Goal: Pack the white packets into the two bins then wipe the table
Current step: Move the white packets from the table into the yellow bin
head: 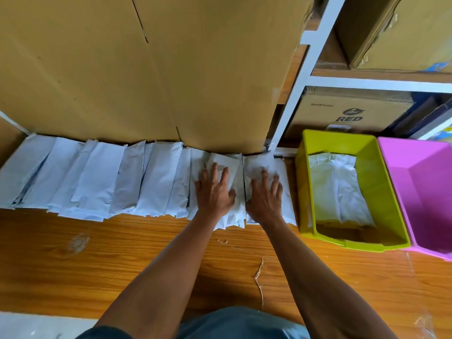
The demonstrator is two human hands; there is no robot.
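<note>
Both hands (215, 192) flat on white packets (156, 177); box (347, 113) reads "RED".

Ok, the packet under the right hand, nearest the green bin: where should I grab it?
Likely its near short edge: the packet lies flat, lengthwise toward you, with that edge free on the table. The right hand could pinch it from the near side; its far end sits against the cardboard box.
</note>
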